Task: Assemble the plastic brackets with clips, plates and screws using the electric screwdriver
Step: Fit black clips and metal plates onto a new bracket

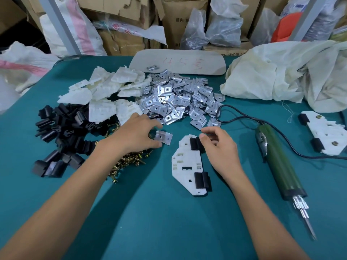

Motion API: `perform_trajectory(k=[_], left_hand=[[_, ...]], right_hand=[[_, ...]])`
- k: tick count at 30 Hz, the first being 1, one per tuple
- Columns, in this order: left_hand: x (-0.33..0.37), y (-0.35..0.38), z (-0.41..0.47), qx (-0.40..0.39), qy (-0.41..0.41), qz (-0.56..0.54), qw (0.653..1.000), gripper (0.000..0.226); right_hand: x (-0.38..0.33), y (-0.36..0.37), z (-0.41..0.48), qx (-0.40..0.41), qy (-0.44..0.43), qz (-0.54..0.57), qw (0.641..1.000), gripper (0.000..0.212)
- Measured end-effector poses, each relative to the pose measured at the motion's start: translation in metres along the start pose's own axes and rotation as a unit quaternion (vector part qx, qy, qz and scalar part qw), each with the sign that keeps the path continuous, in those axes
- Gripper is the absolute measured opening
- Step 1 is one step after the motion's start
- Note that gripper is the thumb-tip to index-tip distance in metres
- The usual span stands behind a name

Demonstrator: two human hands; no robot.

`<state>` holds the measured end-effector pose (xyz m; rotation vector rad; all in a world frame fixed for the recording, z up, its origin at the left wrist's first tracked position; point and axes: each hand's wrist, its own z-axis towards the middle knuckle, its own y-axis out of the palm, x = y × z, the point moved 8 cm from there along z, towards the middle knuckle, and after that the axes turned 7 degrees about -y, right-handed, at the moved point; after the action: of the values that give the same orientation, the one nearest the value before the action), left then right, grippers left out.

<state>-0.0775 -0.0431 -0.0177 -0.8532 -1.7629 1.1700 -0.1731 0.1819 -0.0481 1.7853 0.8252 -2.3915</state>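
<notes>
A teal-covered workbench [150,212] stands before stacked cardboard boxes [174,25] and sacks, with a crumpled cloth [281,76] heaped at its far right.

From the head camera, a person works amid loose stock. There are white plastic brackets [105,91], a mound of metal plates [180,98], black clips [62,128] and brass-coloured screws [127,162] beside the left forearm. The left hand [135,136] pinches a single plate [164,138] between thumb and fingers at the mound's near fringe.

Just to its right, the bracket in work [185,166] lies flat at mid-bench, a black clip seated at each end of its right edge. The right hand [219,147] hovers over the upper clip [195,143], fingers loosely curled and holding nothing. Whether the thumb touches the clip cannot be told.

The electric screwdriver [277,166] lies untouched further right, its bit pointing toward the person. A finished bracket [326,134], with clips and screws in place, lies beyond it.

The plate looks light, thin and stiff, with turned-up edges that may be sharp and slick, so a pinch across its flat faces likely serves best. The bracket appears to be rigid moulded plastic and probably wants steadying by its bare body, away from the clips and screw holes.
</notes>
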Motion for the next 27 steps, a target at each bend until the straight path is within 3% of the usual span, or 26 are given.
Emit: perform_trajectory(k=[5, 13, 17, 27], left_hand=[[0.002, 0.002, 0.008, -0.009, 0.025, 0.009, 1.000, 0.044], [0.031, -0.017, -0.014, 0.098, 0.097, -0.109, 0.984, 0.038], [0.062, -0.011, -0.021, 0.107, 0.142, -0.057, 0.982, 0.041], [0.074, 0.002, -0.017, 0.099, 0.121, -0.045, 0.987, 0.046]], right_hand=[[-0.002, -0.002, 0.000, 0.006, 0.004, 0.002, 1.000, 0.010], [-0.004, -0.008, -0.002, 0.020, 0.028, 0.034, 0.999, 0.022], [-0.004, -0.006, -0.003, -0.001, 0.033, 0.010, 0.999, 0.022], [0.002, 0.000, -0.003, -0.038, 0.082, 0.068, 0.994, 0.020]])
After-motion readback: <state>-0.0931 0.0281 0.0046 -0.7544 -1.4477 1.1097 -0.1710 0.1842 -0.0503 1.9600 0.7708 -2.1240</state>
